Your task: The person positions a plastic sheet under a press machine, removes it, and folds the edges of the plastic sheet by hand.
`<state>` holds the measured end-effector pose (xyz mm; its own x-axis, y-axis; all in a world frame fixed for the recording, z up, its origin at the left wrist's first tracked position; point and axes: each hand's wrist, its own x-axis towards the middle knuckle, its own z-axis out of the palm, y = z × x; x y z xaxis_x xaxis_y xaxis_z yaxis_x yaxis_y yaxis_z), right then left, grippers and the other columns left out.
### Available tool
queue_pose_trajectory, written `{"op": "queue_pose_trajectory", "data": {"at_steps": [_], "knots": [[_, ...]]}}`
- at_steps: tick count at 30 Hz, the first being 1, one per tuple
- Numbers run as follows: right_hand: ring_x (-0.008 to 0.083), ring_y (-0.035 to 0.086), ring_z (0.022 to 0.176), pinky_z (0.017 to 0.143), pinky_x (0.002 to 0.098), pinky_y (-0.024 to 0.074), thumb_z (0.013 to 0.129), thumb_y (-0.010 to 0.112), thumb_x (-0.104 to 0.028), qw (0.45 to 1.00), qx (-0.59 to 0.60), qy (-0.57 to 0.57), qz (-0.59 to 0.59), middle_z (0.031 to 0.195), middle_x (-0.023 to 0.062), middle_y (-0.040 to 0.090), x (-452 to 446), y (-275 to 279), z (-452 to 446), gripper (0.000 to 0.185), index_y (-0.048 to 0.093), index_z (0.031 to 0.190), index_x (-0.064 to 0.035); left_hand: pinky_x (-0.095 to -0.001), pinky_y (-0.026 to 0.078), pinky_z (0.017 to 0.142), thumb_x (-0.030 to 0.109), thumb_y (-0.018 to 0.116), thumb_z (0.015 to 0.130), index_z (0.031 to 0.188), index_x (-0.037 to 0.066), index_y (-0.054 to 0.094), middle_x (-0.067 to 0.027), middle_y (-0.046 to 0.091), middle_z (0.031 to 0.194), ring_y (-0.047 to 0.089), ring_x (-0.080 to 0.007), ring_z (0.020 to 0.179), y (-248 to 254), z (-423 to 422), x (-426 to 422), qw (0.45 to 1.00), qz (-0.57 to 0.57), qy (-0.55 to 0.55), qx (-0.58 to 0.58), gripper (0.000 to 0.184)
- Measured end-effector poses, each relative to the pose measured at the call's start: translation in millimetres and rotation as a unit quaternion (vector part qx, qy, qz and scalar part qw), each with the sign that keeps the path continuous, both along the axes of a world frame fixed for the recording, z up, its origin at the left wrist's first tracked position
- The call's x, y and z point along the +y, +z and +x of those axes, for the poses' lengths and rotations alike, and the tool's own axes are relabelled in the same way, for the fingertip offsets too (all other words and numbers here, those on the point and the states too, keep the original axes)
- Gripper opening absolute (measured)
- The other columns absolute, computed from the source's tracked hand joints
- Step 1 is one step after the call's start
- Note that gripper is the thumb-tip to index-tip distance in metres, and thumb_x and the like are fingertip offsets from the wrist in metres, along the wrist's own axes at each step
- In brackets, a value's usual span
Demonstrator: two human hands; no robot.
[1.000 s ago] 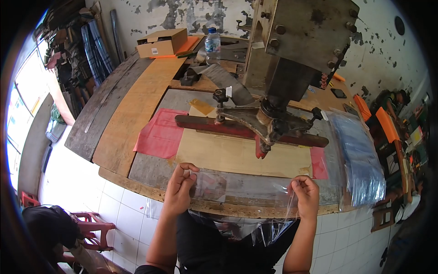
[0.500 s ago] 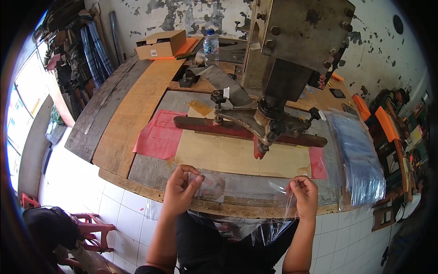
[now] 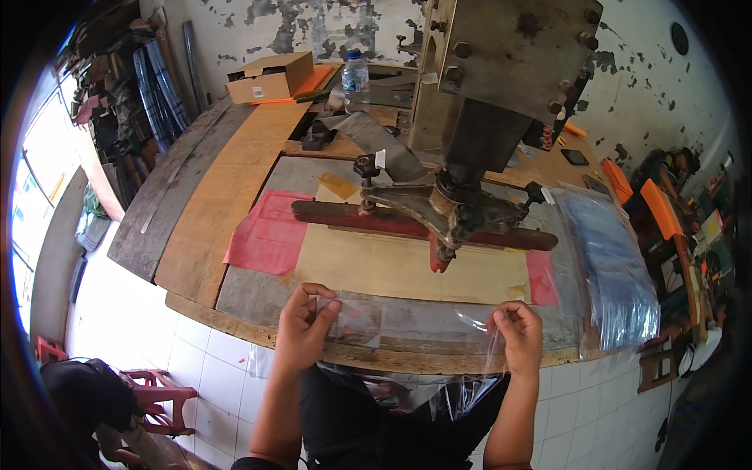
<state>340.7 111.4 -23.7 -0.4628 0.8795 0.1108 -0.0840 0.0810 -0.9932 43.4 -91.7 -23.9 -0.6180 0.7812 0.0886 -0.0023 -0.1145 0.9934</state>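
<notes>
A clear plastic sheet [image 3: 415, 325] is stretched between my two hands at the near edge of the workbench, its lower part hanging over my lap. My left hand [image 3: 304, 325] pinches its left side between thumb and finger. On the other side my right hand [image 3: 518, 333] is closed on the right corner, where the film wrinkles. Just beyond lies a cream board [image 3: 376, 270] over pink sheets [image 3: 270, 235]. Above that board hangs the press's long red bar [image 3: 392, 223], fixed under a metal bracket [image 3: 446, 200].
A stack of clear bluish plastic sheets [image 3: 611, 266] lies on the right. The heavy press head [image 3: 517, 63] rises at the back. Behind stand a cardboard box [image 3: 270, 78] and a water bottle [image 3: 356, 82]. A red stool [image 3: 160, 399] and a person in dark clothing [image 3: 70, 407] are lower left.
The whole view has shifted slightly, with the bench appearing a little further left. Both hands keep their hold on the plastic sheet in almost the same place.
</notes>
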Motion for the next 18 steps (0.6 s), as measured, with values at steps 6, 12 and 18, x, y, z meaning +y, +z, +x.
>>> {"op": "queue_pose_trajectory", "data": {"at_steps": [6,12,18], "knots": [[0.012,0.066,0.075,0.071,0.0252,0.0518,0.098,0.071,-0.007,1.0,0.001,0.002,0.0,0.087,0.008,0.073,-1,2,-2,0.011,0.069,0.103,0.0031,-0.0259,0.058,0.068,0.003,0.057,0.106,0.118,0.002,0.049,-0.0077,0.071,0.092,0.068,-0.011,0.084,3,2,3,0.994,0.06,-0.016,-0.088,0.015],[0.0121,0.067,0.076,0.071,0.0265,0.0534,0.099,0.071,-0.007,1.0,-0.01,0.002,0.016,0.088,0.0083,0.072,-1,2,-1,0.012,0.069,0.103,0.0043,-0.0269,0.059,0.069,0.005,0.056,0.107,0.121,0.003,0.048,-0.0098,0.072,0.093,0.07,-0.0121,0.084,-8,-4,0,0.998,0.025,-0.021,-0.05,0.017],[0.0124,0.066,0.075,0.071,0.0266,0.0528,0.099,0.071,-0.007,1.0,0.0,-0.003,0.005,0.088,0.0089,0.072,-1,0,-2,0.013,0.069,0.101,0.0049,-0.0217,0.05,0.064,0.005,0.056,0.107,0.126,0.003,0.049,-0.0081,0.072,0.091,0.065,-0.007,0.078,-7,-3,1,1.0,-0.013,0.012,-0.001,0.021]]}}
